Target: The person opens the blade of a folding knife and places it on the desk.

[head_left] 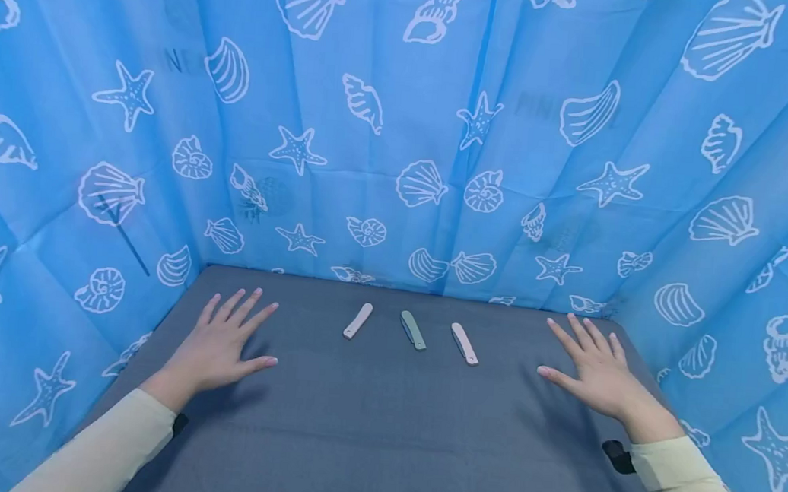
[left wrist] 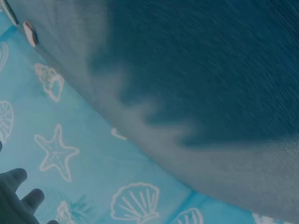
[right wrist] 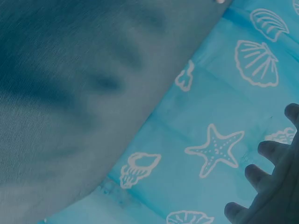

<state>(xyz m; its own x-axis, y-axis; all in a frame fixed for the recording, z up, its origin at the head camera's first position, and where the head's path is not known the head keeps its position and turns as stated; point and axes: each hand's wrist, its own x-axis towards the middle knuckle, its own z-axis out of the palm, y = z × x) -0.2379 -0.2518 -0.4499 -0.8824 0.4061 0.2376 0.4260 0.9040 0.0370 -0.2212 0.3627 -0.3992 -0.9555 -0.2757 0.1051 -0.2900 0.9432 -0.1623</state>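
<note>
The left hand [head_left: 214,346] and right hand [head_left: 601,376] hover empty, fingers wide. Two slim white handles [head_left: 357,321] [head_left: 464,344] flank a slim green handle [head_left: 412,330] on the grey worktop [head_left: 369,412], probably spaced to stay distinct.

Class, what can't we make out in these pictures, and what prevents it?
Head view: fine details of the left pale object, green object and right pale object; too small.
Left wrist view: much of the left hand; cut off by the picture's edge.
Right wrist view: much of the right hand; cut off likewise.
Head view: lettering on the curtain; too faint.
</note>
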